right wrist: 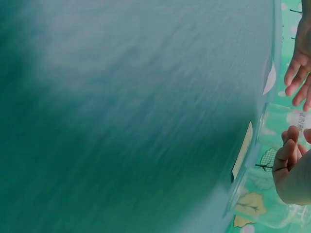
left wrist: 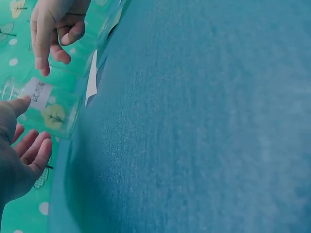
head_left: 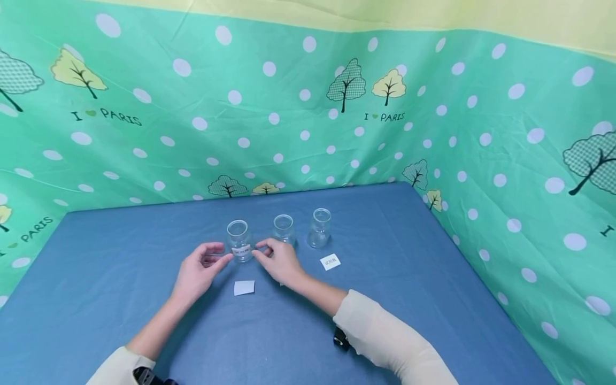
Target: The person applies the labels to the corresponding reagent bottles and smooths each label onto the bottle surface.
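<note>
The leftmost glass jar [head_left: 238,236] stands upright on the table with a white printed label [head_left: 241,250] on its front. My left hand [head_left: 199,270] is at the jar's left side, fingers spread and relaxed. In the left wrist view its thumb [left wrist: 20,105] lies right at the edge of the label. On the other side is my right hand [head_left: 281,262], its thumb and forefinger apart near the label's right edge. The left wrist view shows these right fingers [left wrist: 43,48] loosely bent, with a gap between them and the jar.
Two more glass jars stand to the right: a middle jar [head_left: 283,227], partly hidden by my right hand, and a right jar [head_left: 319,229]. A printed paper slip [head_left: 330,261] lies before the right jar, a white slip [head_left: 244,287] before the labelled one. Patterned cloth [head_left: 289,160] hangs behind the blue table [head_left: 231,347].
</note>
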Demonstrator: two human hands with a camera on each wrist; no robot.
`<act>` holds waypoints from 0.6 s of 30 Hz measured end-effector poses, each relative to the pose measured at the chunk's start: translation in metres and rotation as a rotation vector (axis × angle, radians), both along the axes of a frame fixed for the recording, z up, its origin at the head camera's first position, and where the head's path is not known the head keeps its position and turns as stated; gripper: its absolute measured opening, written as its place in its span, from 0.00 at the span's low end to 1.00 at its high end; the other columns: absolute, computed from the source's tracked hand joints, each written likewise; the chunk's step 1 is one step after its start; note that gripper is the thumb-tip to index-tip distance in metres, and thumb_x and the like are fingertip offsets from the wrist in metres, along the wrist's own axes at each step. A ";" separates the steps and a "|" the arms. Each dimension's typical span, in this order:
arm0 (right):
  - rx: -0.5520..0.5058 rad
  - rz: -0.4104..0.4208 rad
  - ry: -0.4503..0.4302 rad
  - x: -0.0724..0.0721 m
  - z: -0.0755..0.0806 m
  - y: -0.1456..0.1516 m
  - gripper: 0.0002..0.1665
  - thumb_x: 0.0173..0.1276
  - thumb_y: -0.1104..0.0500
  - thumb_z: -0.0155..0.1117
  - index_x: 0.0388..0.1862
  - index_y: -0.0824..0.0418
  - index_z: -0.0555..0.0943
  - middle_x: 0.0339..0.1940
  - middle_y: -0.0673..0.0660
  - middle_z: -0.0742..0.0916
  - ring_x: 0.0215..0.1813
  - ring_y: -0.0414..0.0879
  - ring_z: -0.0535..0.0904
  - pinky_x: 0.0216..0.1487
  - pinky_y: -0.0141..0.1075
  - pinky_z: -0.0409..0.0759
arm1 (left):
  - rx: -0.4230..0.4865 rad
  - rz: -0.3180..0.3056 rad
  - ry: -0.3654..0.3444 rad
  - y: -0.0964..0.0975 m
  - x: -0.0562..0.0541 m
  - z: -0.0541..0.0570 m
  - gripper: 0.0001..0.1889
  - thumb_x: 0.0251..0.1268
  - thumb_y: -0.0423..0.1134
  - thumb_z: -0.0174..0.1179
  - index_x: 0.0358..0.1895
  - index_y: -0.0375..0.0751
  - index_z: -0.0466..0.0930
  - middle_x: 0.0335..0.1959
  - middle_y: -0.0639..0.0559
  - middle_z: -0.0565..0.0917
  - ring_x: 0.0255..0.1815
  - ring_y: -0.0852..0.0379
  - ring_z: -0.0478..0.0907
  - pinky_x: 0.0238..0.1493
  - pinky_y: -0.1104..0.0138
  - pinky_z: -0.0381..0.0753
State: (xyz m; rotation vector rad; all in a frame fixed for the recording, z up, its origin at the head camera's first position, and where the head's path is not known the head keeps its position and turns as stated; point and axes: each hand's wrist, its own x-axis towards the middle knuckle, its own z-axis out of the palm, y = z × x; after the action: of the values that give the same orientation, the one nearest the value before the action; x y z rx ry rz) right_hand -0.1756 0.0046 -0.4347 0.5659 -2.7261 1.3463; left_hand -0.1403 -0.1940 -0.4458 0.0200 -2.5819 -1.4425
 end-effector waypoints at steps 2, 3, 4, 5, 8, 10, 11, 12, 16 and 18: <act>0.001 0.011 0.007 0.001 0.001 0.005 0.11 0.63 0.53 0.64 0.39 0.58 0.84 0.27 0.52 0.86 0.27 0.35 0.75 0.28 0.24 0.71 | -0.021 -0.004 0.002 0.002 0.002 0.002 0.21 0.58 0.47 0.64 0.49 0.37 0.77 0.45 0.41 0.83 0.34 0.78 0.74 0.38 0.80 0.76; 0.004 0.017 0.014 0.001 0.000 0.007 0.10 0.63 0.53 0.64 0.38 0.58 0.84 0.27 0.52 0.86 0.27 0.36 0.76 0.29 0.24 0.71 | -0.030 -0.009 0.003 0.003 0.003 0.003 0.20 0.58 0.47 0.64 0.48 0.37 0.77 0.44 0.41 0.83 0.33 0.76 0.75 0.37 0.79 0.76; 0.007 0.024 0.021 0.001 0.000 0.010 0.09 0.63 0.53 0.64 0.37 0.58 0.84 0.27 0.52 0.86 0.28 0.36 0.77 0.29 0.24 0.72 | -0.039 -0.014 0.002 0.004 0.004 0.004 0.20 0.58 0.47 0.65 0.47 0.37 0.78 0.42 0.42 0.84 0.33 0.75 0.75 0.37 0.78 0.77; 0.013 0.029 0.030 0.001 0.000 0.013 0.09 0.63 0.53 0.64 0.36 0.57 0.84 0.28 0.52 0.86 0.29 0.37 0.78 0.30 0.24 0.72 | -0.048 -0.019 0.000 0.006 0.005 0.004 0.19 0.57 0.47 0.65 0.46 0.37 0.78 0.41 0.43 0.84 0.33 0.73 0.76 0.37 0.77 0.77; 0.029 0.039 0.036 0.002 0.000 0.020 0.08 0.63 0.54 0.64 0.35 0.58 0.84 0.29 0.52 0.87 0.32 0.39 0.79 0.32 0.24 0.73 | -0.070 -0.048 -0.013 0.011 0.008 0.006 0.18 0.57 0.46 0.65 0.44 0.36 0.79 0.37 0.45 0.84 0.32 0.68 0.77 0.36 0.75 0.77; 0.039 0.047 0.022 0.003 0.000 0.025 0.08 0.63 0.54 0.64 0.35 0.57 0.84 0.29 0.51 0.87 0.32 0.39 0.80 0.33 0.24 0.73 | -0.086 -0.070 -0.029 0.015 0.010 0.007 0.17 0.57 0.46 0.66 0.43 0.37 0.79 0.36 0.47 0.84 0.32 0.66 0.78 0.35 0.74 0.77; 0.047 0.047 0.012 0.003 0.000 0.028 0.08 0.63 0.54 0.64 0.35 0.57 0.84 0.30 0.51 0.87 0.32 0.38 0.79 0.33 0.24 0.73 | -0.089 -0.082 -0.036 0.017 0.010 0.007 0.17 0.56 0.46 0.66 0.42 0.37 0.80 0.35 0.48 0.84 0.32 0.65 0.78 0.35 0.74 0.77; 0.053 0.048 0.001 0.003 0.000 0.030 0.08 0.63 0.54 0.64 0.35 0.57 0.84 0.30 0.51 0.87 0.33 0.38 0.79 0.33 0.24 0.73 | -0.092 -0.095 -0.042 0.019 0.011 0.008 0.16 0.56 0.46 0.66 0.42 0.38 0.80 0.35 0.48 0.84 0.32 0.64 0.78 0.35 0.74 0.77; 0.093 0.047 -0.021 0.003 -0.001 0.041 0.08 0.63 0.53 0.64 0.36 0.56 0.84 0.30 0.49 0.86 0.33 0.38 0.78 0.34 0.25 0.73 | -0.115 -0.143 -0.056 0.028 0.013 0.009 0.13 0.56 0.45 0.66 0.40 0.40 0.81 0.34 0.51 0.84 0.31 0.63 0.78 0.34 0.73 0.77; 0.104 0.055 -0.022 0.003 -0.001 0.047 0.08 0.64 0.53 0.63 0.36 0.55 0.84 0.30 0.49 0.86 0.33 0.38 0.79 0.35 0.26 0.73 | -0.120 -0.166 -0.059 0.033 0.013 0.010 0.12 0.57 0.44 0.66 0.39 0.40 0.81 0.33 0.52 0.84 0.31 0.63 0.78 0.33 0.73 0.77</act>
State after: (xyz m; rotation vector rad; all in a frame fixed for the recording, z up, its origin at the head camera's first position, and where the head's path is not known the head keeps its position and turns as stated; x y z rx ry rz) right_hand -0.1726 0.0520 -0.4354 0.6413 -2.8320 1.2350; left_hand -0.1271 -0.1609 -0.4359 -0.1749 -2.7714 -1.3539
